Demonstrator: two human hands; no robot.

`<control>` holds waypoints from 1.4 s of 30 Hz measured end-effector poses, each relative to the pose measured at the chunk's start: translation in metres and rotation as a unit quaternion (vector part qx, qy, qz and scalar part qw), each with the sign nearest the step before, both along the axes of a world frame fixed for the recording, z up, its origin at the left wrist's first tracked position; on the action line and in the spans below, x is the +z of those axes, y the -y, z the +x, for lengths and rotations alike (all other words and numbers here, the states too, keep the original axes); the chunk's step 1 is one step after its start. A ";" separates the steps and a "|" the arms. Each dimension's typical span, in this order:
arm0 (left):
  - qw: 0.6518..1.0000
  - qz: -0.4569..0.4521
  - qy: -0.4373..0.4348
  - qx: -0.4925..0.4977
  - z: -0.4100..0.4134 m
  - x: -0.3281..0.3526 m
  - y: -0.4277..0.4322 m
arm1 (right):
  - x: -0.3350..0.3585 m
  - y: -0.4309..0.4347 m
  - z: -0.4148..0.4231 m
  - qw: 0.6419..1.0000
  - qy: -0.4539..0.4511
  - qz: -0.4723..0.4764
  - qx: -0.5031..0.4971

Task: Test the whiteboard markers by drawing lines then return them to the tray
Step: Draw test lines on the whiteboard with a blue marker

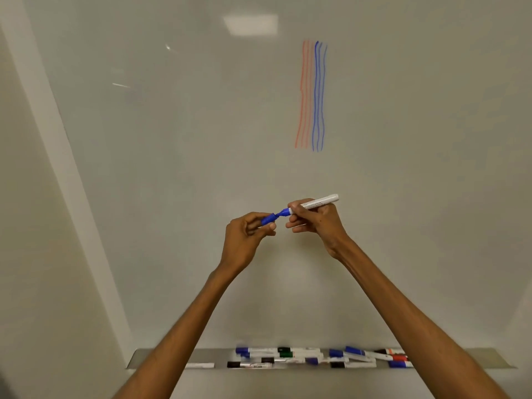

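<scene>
- The whiteboard [172,139] carries three red lines [302,96] and three blue lines [318,96], so the blue test looks done.
- The tray [161,359] on its lower edge holds the other markers [302,357].
- The right hand [316,223] grips the blue marker [319,202] well above the tray, tip aimed left.
- The left hand [244,234] pinches the blue cap [269,218] at that tip (probably closing it).
- White barrel, blue neck.

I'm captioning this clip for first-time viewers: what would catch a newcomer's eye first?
Red lines and blue lines wave down the whiteboard, upper right. Mid-frame, the left hand pinches a blue cap at the tip of the marker gripped by the right hand. More markers fill the tray at the bottom.
</scene>
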State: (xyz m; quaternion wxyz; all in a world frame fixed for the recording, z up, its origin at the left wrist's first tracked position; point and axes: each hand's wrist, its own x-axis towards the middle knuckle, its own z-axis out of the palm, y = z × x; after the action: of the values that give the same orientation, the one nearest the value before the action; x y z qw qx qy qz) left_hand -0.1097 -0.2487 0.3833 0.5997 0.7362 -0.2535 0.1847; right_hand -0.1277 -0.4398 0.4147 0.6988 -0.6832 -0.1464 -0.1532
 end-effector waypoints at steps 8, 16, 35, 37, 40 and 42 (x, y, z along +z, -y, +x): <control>0.995 0.094 -0.023 -0.017 0.001 -0.026 -0.014 | -0.039 -0.015 0.003 0.998 -0.057 -0.016 0.010; 0.990 0.121 -0.070 -0.026 0.009 -0.077 -0.036 | -0.093 -0.056 0.012 0.994 -0.086 0.027 -0.058; 0.956 0.274 -0.072 0.071 0.055 -0.191 -0.140 | -0.219 -0.187 0.064 0.946 -0.262 0.167 -0.094; 0.951 0.290 -0.073 0.077 0.063 -0.203 -0.149 | -0.231 -0.196 0.070 0.938 -0.281 0.181 -0.098; 0.944 0.309 -0.086 0.071 0.074 -0.221 -0.163 | -0.252 -0.209 0.080 0.928 -0.308 0.185 -0.100; 0.937 0.327 -0.107 0.060 0.079 -0.240 -0.177 | -0.270 -0.216 0.083 0.925 -0.332 0.163 -0.089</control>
State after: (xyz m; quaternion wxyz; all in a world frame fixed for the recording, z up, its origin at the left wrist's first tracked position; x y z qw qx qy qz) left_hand -0.0303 -0.0712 0.1429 0.3370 0.9210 -0.1894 0.0475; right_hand -0.0447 -0.2238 0.1445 0.7925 -0.5820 0.1821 -0.0005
